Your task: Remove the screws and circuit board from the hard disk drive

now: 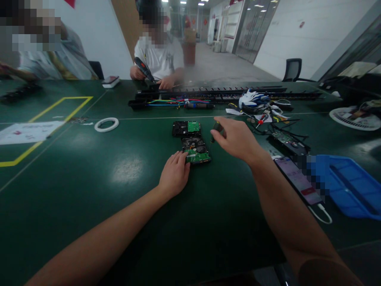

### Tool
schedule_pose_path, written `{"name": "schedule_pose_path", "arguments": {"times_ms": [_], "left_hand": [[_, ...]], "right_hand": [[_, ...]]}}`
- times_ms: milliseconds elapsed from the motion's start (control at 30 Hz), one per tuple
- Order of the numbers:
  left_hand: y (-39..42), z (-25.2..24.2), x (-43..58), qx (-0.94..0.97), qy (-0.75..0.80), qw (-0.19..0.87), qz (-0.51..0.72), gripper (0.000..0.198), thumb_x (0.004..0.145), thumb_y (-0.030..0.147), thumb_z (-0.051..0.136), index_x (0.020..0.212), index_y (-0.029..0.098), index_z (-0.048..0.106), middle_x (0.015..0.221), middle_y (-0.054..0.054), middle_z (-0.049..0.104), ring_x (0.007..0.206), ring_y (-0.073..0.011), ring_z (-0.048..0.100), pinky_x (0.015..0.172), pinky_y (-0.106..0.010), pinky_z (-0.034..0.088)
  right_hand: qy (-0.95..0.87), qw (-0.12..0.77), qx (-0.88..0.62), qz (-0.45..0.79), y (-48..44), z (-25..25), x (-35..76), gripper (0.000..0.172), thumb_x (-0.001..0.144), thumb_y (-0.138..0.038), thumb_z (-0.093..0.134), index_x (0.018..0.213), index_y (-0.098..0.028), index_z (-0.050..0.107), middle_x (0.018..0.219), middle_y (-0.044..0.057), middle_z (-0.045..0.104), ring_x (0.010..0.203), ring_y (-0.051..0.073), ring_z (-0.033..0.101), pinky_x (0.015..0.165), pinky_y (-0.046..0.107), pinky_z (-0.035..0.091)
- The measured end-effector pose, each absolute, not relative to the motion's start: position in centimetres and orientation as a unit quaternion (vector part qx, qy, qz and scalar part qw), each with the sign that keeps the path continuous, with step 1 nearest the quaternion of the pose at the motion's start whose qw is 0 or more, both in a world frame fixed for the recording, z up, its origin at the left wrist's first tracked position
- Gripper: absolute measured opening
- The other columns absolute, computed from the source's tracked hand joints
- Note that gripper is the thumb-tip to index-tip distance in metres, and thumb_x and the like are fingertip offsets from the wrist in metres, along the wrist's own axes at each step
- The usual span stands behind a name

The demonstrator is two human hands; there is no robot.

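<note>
A hard drive (195, 147) lies on the green table, its underside and green circuit board facing up. My left hand (176, 172) grips its left edge, fingertips at the board. Just beyond it, close against it, lies a second hard drive (180, 129) with a smaller green board. My right hand (235, 137) holds a screwdriver (217, 128) by its dark handle between thumb and fingers. The thin shaft points down beside the near drive's right edge; I cannot tell whether its tip touches anything.
A phone (297, 178) with a white cable and a blue tray (354, 182) lie at right, below another drive (290, 143). Gloves (253, 99), wires and black rails (232, 95) are farther back. A white tape ring (106, 124) sits at left. Two people are across the table, one holding a power screwdriver (143, 68).
</note>
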State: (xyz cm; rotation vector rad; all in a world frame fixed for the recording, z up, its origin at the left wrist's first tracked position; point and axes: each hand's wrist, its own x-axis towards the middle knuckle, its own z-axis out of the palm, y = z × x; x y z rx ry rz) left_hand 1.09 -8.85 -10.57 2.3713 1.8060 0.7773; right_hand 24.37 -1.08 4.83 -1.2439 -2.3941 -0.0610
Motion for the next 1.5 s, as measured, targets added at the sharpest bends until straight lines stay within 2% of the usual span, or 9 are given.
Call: {"name": "schedule_pose_path", "arguments": {"times_ms": [167,433,633,833,967,1133,1333,1500], "left_hand": [[-8.94,-10.43,1.12,0.769,0.585,0.032,0.255,0.043,0.106,0.029,0.046,0.145,0.013,0.05,0.147,-0.02,0.062,0.146,-0.0341,0.052,0.121,-0.058,0.044],[-9.01,-10.24,1.19,0.765,0.589,0.04,0.256,0.042,0.106,0.029,0.046,0.146,0.015,0.05,0.148,-0.019,0.062,0.146,-0.0342,0.052,0.121,-0.06,0.044],[-8.99,-10.27,1.18,0.767,0.586,0.039,0.259,0.043,0.106,0.029,0.046,0.146,0.014,0.05,0.147,-0.019,0.062,0.146,-0.0341,0.052,0.122,-0.058,0.043],[-8.91,-10.49,1.12,0.768,0.586,0.033,0.257,0.042,0.106,0.028,0.046,0.146,0.014,0.05,0.147,-0.019,0.062,0.146,-0.0343,0.052,0.121,-0.058,0.044],[-8.93,-10.51,1.09,0.77,0.582,0.032,0.261,0.042,0.106,0.028,0.046,0.146,0.015,0.05,0.147,-0.019,0.062,0.146,-0.0342,0.052,0.121,-0.057,0.044],[-8.98,-10.4,1.14,0.77,0.581,0.034,0.263,0.041,0.106,0.029,0.046,0.145,0.016,0.049,0.147,-0.018,0.062,0.146,-0.0344,0.053,0.12,-0.06,0.044],[-8.97,-10.34,1.21,0.769,0.58,0.032,0.267,0.041,0.105,0.027,0.047,0.145,0.017,0.05,0.146,-0.018,0.063,0.145,-0.0342,0.053,0.12,-0.059,0.045],[-9.0,-10.25,1.2,0.768,0.582,0.034,0.267,0.041,0.105,0.028,0.047,0.144,0.017,0.051,0.146,-0.018,0.063,0.145,-0.0345,0.053,0.12,-0.059,0.045]], "right_hand": [[-0.861,0.229,-0.454,-0.013,-1.02,4.52,24.03,0.044,0.097,-0.028,0.053,0.136,-0.01,0.061,0.113,0.018,0.075,0.092,0.03,0.069,0.09,0.046,0.049],[-0.862,0.229,-0.452,-0.008,-1.24,4.69,23.98,0.03,0.1,-0.034,0.056,0.126,-0.019,0.062,0.115,0.016,0.075,0.101,0.032,0.068,0.087,0.044,0.05],[-0.863,0.229,-0.45,-0.008,-1.2,4.7,24.11,0.042,0.095,-0.024,0.054,0.135,-0.011,0.06,0.125,0.02,0.072,0.102,0.033,0.068,0.093,0.047,0.051],[-0.866,0.224,-0.447,-0.013,-1.23,4.73,24.07,0.043,0.098,-0.031,0.057,0.137,-0.014,0.062,0.13,0.02,0.071,0.115,0.036,0.066,0.096,0.05,0.05],[-0.866,0.222,-0.447,-0.02,-1.22,4.7,24.12,0.045,0.1,-0.031,0.054,0.14,-0.012,0.06,0.126,0.021,0.071,0.108,0.035,0.067,0.093,0.049,0.051],[-0.859,0.232,-0.457,-0.016,-1.1,4.56,23.98,0.039,0.099,-0.029,0.052,0.134,-0.013,0.06,0.126,0.02,0.071,0.107,0.034,0.067,0.089,0.046,0.05],[-0.861,0.238,-0.45,-0.006,-1.43,4.8,23.95,0.03,0.1,-0.034,0.055,0.125,-0.019,0.061,0.113,0.014,0.073,0.093,0.029,0.066,0.086,0.043,0.049],[-0.859,0.237,-0.453,-0.01,-1.32,4.81,24.08,0.036,0.096,-0.027,0.055,0.129,-0.015,0.06,0.114,0.016,0.073,0.09,0.029,0.066,0.086,0.043,0.049]]}}
